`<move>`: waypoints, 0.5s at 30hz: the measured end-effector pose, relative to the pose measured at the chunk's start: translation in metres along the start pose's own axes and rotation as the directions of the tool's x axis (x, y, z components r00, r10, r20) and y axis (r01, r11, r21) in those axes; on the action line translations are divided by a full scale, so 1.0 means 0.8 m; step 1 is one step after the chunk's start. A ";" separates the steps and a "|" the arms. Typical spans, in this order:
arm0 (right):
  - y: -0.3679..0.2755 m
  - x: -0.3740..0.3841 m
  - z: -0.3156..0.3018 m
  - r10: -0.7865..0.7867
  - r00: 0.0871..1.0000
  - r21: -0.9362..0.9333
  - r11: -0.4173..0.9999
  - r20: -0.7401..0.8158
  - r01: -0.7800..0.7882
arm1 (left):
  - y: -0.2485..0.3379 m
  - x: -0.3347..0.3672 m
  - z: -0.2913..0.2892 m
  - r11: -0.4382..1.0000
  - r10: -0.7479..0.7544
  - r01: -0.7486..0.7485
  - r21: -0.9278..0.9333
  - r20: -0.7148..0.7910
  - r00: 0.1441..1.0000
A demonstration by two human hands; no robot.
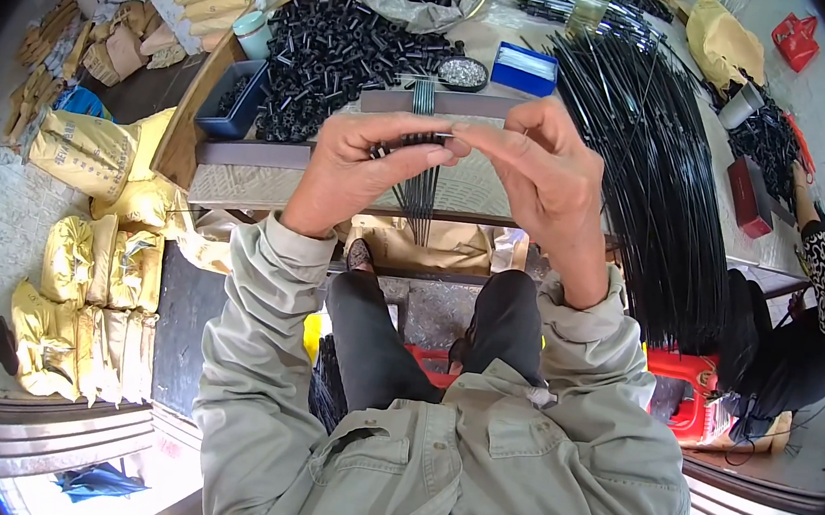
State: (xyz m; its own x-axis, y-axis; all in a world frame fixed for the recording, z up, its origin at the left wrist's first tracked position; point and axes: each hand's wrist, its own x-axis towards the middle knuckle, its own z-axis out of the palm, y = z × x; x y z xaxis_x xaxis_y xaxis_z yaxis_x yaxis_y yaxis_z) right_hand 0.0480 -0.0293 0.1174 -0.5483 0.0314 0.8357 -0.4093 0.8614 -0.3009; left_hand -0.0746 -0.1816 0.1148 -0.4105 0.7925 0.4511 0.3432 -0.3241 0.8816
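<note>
"Head view: what's covering the table (pixel 269 188)?"

"Long black rods (pixel 657 183) are lying right, black tubes (pixel 333 60) left."

"Hands?"

"Over the table, the right hand (pixel 563 181) is curling inward, pinching what, I cannot tell; the left hand (pixel 350 165) is pinching small black pieces (pixel 419 140)."

Wearer's grips (pixel 363 155) (pixel 554 177) — two; one dish (pixel 461 88); one yellow-lidded bottle (pixel 588 11); one red bag (pixel 795 42)
</note>
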 end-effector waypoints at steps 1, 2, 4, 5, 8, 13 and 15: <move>0.002 0.001 0.000 0.007 1.000 0.003 1.000 0.010 -0.007 | -0.001 0.000 -0.001 1.000 0.001 -0.001 0.001 0.000 1.000; 0.003 0.001 0.001 0.013 1.000 0.006 1.000 0.020 -0.013 | -0.002 0.000 -0.002 1.000 0.001 -0.002 0.012 0.007 1.000; 0.008 0.001 0.003 0.020 1.000 0.065 0.998 0.022 -0.021 | -0.003 0.000 -0.005 0.999 0.003 -0.003 0.034 0.022 1.000; 0.010 0.000 0.004 0.029 0.999 0.125 0.992 0.026 -0.032 | -0.003 0.001 -0.005 0.999 0.005 -0.006 0.036 0.021 1.000; 0.014 0.000 0.004 0.032 0.999 0.179 0.983 0.042 -0.039 | -0.005 0.001 -0.004 1.000 0.001 -0.001 0.015 0.016 1.000; 0.005 0.004 -0.003 0.023 0.996 0.037 0.999 0.092 -0.026 | -0.005 0.002 -0.007 0.999 -0.014 0.014 0.031 0.000 1.000; 0.001 0.008 -0.005 0.020 0.994 -0.027 0.999 0.109 -0.018 | -0.005 0.002 -0.008 0.999 -0.006 0.006 0.041 -0.005 1.000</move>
State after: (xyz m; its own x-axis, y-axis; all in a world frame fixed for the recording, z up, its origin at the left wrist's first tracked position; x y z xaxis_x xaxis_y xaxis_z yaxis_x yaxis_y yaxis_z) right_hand 0.0474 -0.0264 0.1241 -0.6327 -0.0063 0.7744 -0.3800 0.8738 -0.3033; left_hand -0.0824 -0.1821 0.1129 -0.4171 0.7917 0.4464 0.3749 -0.2975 0.8780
